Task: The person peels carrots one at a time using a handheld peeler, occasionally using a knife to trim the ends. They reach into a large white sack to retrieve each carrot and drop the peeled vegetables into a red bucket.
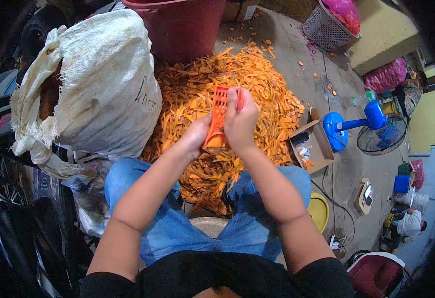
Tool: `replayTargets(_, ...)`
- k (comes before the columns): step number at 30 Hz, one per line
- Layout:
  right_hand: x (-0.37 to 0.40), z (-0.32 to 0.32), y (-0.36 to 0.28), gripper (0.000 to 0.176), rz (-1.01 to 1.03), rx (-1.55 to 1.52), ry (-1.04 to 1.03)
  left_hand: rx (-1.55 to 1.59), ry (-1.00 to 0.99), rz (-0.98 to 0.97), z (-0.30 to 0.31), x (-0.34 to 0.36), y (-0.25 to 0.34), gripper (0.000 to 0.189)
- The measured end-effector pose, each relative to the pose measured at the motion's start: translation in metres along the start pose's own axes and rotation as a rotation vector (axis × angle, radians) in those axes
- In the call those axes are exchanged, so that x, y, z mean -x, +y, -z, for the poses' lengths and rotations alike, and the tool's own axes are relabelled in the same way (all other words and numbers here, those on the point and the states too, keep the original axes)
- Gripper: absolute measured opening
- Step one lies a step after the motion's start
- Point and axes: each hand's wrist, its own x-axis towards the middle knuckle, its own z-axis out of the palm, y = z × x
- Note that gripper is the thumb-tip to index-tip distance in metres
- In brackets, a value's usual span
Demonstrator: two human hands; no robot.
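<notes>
An orange-red plastic grater (219,105) with rows of slots is held upright between my hands, above the heap. My left hand (196,135) is closed at its lower left side, with the fingers hidden behind it. My right hand (242,118) grips from the right, its thumb near the top beside a red plastic part (240,99). At the grater's lower end shows a smooth orange piece (214,142), perhaps a carrot, partly hidden. Below and beyond lies a large heap of orange peel strips (272,94), reaching between my knees.
On the left stands a white woven sack (108,84); a dark red tub (182,30) is behind the heap. To the right are an open cardboard box (319,149), a blue fan (366,121), a cable and a yellow lid (318,211). Another person (409,223) is far right.
</notes>
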Motion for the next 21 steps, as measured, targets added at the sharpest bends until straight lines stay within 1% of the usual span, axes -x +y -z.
replayTargets(1,-0.003,-0.003,0.003,0.019,0.047,0.059,0.022,-0.111,-0.037,0.027,0.003,0.001,0.0,0.039)
replayTargets(2,-0.016,0.001,0.013,0.019,-0.048,0.073,0.073,-0.22,-0.122,-0.016,0.007,0.0,0.0,0.038)
replayTargets(3,-0.036,0.009,0.034,0.019,-0.012,0.077,0.184,-0.22,-0.125,-0.012,0.004,0.005,0.0,0.038)
replayTargets(4,-0.055,0.02,0.052,0.02,0.027,0.08,0.294,-0.264,-0.107,0.039,-0.003,0.014,0.001,0.038)
replayTargets(5,-0.067,0.032,0.056,0.02,-0.074,0.108,0.36,-0.31,-0.088,0.091,-0.007,0.021,0.003,0.037)
replayTargets(6,-0.072,0.042,0.056,0.02,-0.178,0.136,0.427,-0.295,-0.126,0.064,-0.009,0.023,0.004,0.038)
replayTargets(7,-0.073,0.045,0.055,0.02,-0.179,0.137,0.431,-0.298,-0.129,0.065,-0.008,0.021,0.004,0.038)
replayTargets(9,-0.073,0.049,0.05,0.02,-0.286,-0.053,0.426,-0.099,-0.103,0.137,-0.002,0.014,0.005,0.037)
replayTargets(10,-0.07,0.046,0.051,0.019,-0.281,-0.136,0.387,-0.096,-0.101,0.135,0.002,0.01,0.006,0.037)
replayTargets(11,-0.066,0.04,0.049,0.019,-0.281,-0.137,0.382,-0.013,-0.139,0.132,0.005,0.005,0.006,0.037)
replayTargets(12,-0.06,0.032,0.045,0.019,-0.245,-0.228,0.332,0.067,-0.18,0.128,0.009,0.001,0.006,0.037)
replayTargets(13,-0.052,0.024,0.037,0.018,-0.207,-0.317,0.283,0.066,-0.181,0.127,0.012,-0.004,0.004,0.037)
replayTargets(15,-0.027,0.01,0.012,0.017,-0.173,-0.258,0.126,0.214,-0.296,0.071,0.018,-0.011,0.002,0.036)
replayTargets(16,-0.014,0.005,0.001,0.017,-0.175,-0.26,0.126,0.173,-0.223,0.064,0.016,-0.006,0.003,0.034)
replayTargets(17,-0.001,0.001,-0.009,0.016,-0.119,-0.167,0.022,0.171,-0.221,0.067,0.014,-0.006,0.002,0.034)
replayTargets(18,0.005,-0.001,-0.013,0.015,-0.062,-0.073,-0.082,0.167,-0.143,0.038,0.01,-0.007,0.001,0.035)
replayTargets(19,0.005,-0.001,-0.01,0.015,-0.064,-0.071,-0.08,0.165,-0.064,0.009,0.005,-0.007,0.001,0.036)
replayTargets(21,0.0,0.0,-0.003,0.015,0.09,0.055,-0.008,0.128,-0.06,-0.016,0.0,0.005,0.005,0.037)
